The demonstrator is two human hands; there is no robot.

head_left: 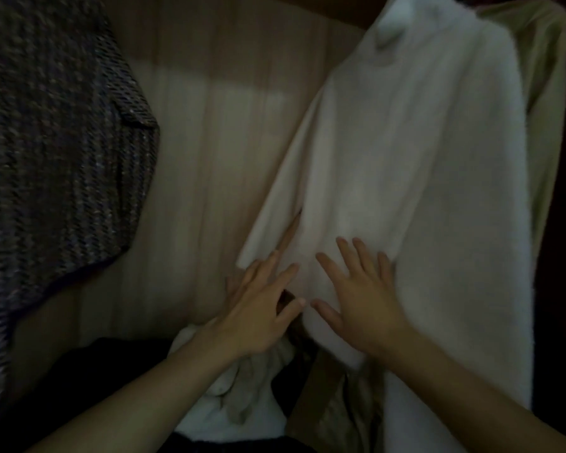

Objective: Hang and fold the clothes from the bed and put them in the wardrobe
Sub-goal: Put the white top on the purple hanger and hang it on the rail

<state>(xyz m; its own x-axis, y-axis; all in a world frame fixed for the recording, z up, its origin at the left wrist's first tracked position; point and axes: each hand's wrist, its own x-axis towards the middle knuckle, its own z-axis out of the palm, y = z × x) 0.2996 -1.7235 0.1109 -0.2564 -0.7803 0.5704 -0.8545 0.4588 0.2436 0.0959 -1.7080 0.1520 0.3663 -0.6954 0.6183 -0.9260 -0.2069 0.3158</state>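
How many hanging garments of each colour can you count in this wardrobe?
Dark speckled jacket: 1
White sweater: 1
Beige garment: 1
Total: 3

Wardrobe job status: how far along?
Done: tweed jacket, white sweater and beige garment hang in the wardrobe. In hand: right hand flat on the sweater, left hand at its sleeve, fingers spread. Left: bed out of view, remaining clothes unknown; a loose pile lies below.
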